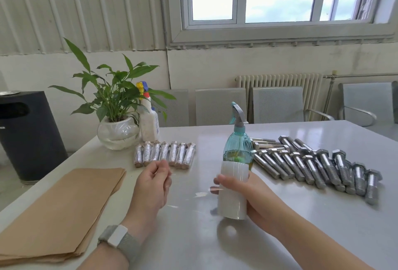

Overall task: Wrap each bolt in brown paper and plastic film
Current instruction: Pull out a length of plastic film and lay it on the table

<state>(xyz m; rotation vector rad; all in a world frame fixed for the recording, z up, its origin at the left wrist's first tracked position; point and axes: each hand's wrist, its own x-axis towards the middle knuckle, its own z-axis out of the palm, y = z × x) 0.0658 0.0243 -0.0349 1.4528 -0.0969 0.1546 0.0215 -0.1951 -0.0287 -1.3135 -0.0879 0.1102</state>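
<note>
My right hand grips a white roll of plastic film, held upright just above the grey table. My left hand hovers left of the roll with its fingertips pinched together, apparently on the thin clear end of the film, which is barely visible. Several bare steel bolts lie in rows at the right. A row of several wrapped bolts lies beyond my left hand. A stack of brown paper sheets rests at the left table edge.
A teal spray bottle stands right behind the roll. A potted plant in a glass bowl and a white spray bottle stand at the far left. Grey chairs line the far side; a black bin stands on the floor.
</note>
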